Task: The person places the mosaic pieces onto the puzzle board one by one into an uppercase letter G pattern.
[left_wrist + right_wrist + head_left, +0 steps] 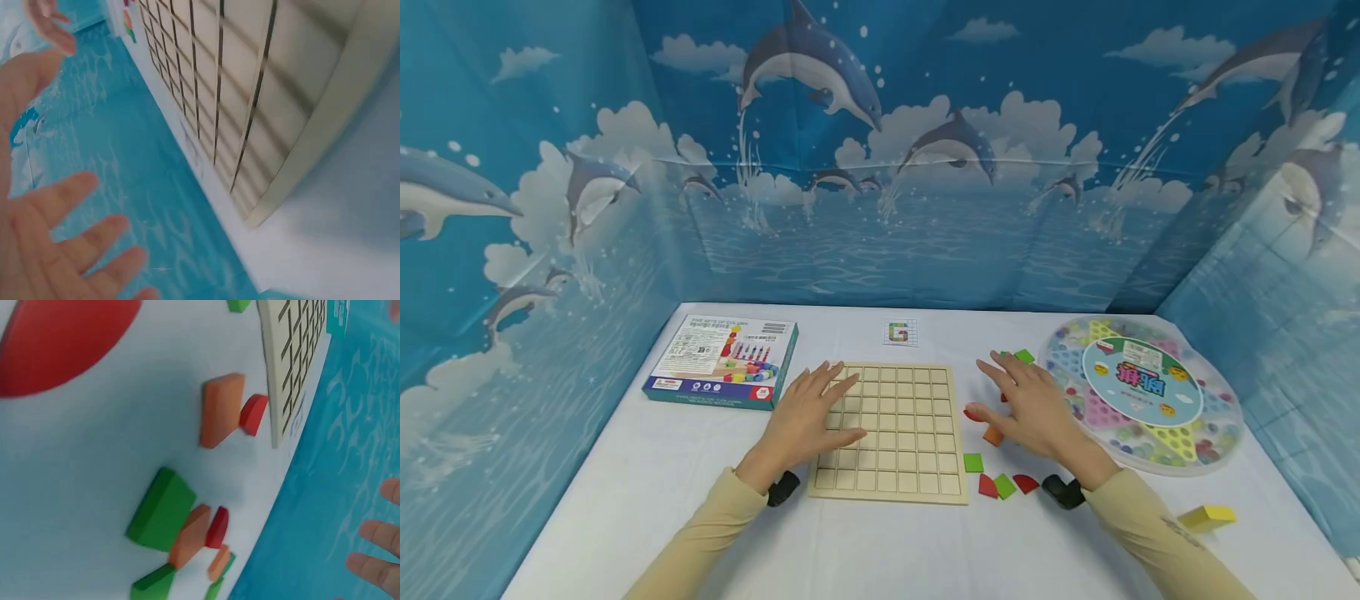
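Note:
A square wooden grid board (917,433) lies in the middle of the white table, its cells bare. My left hand (808,417) hovers over the board's left side, fingers spread and holding nothing; the left wrist view shows the same spread fingers (69,250) beside the board's edge. To the right of the board, my right hand (1033,408) hangs over loose coloured pieces, its fingers apart and nothing gripped. Near it are a green square (973,462), red quarter-rounds (1026,483) and an orange block (222,409). Part of this group is hidden beneath the right hand.
At the back left lies a flat game box (722,360). A small card with a coloured G pattern (900,332) sits behind the board. A round marble game case (1217,417) occupies the right side, with a yellow block (1207,518) in front. Dolphin-print curtains (880,242) surround the table.

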### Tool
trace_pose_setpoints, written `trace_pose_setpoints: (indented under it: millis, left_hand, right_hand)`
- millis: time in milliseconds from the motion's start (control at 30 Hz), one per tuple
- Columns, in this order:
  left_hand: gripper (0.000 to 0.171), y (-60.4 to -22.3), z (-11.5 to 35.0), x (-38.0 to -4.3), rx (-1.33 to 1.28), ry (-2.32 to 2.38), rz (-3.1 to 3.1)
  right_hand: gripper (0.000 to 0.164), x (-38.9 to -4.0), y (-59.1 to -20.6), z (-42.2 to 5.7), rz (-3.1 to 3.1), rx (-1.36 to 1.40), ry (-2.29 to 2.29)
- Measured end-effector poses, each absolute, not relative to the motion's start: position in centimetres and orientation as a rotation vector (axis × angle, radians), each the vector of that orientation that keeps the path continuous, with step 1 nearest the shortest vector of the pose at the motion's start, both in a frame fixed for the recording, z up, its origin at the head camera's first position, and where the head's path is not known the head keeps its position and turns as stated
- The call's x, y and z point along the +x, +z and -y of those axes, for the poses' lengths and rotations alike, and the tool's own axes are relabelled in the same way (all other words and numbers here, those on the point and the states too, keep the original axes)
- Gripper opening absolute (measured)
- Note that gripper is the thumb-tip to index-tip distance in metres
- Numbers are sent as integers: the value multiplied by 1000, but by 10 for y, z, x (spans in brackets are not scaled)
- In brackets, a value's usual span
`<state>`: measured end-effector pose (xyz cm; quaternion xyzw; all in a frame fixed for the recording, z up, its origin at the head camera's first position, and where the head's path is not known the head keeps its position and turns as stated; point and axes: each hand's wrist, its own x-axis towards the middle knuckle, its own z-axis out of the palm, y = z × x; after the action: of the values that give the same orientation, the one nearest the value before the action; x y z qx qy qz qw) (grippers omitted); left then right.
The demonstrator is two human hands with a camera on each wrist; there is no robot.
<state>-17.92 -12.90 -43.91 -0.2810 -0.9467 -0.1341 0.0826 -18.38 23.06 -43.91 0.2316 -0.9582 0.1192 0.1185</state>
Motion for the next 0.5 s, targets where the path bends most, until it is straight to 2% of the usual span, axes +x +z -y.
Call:
trace_pose_setpoints:
  millis: [300,500]
  left_hand:
    - [112,-470,138,-142,-571,-844,3107]
    - [121,-484,141,-126,-616,-998,3152]
  right_hand:
    - [42,-195,-451,-248,2588,581,478]
    - [35,-202,-451,-258,2661,463,532]
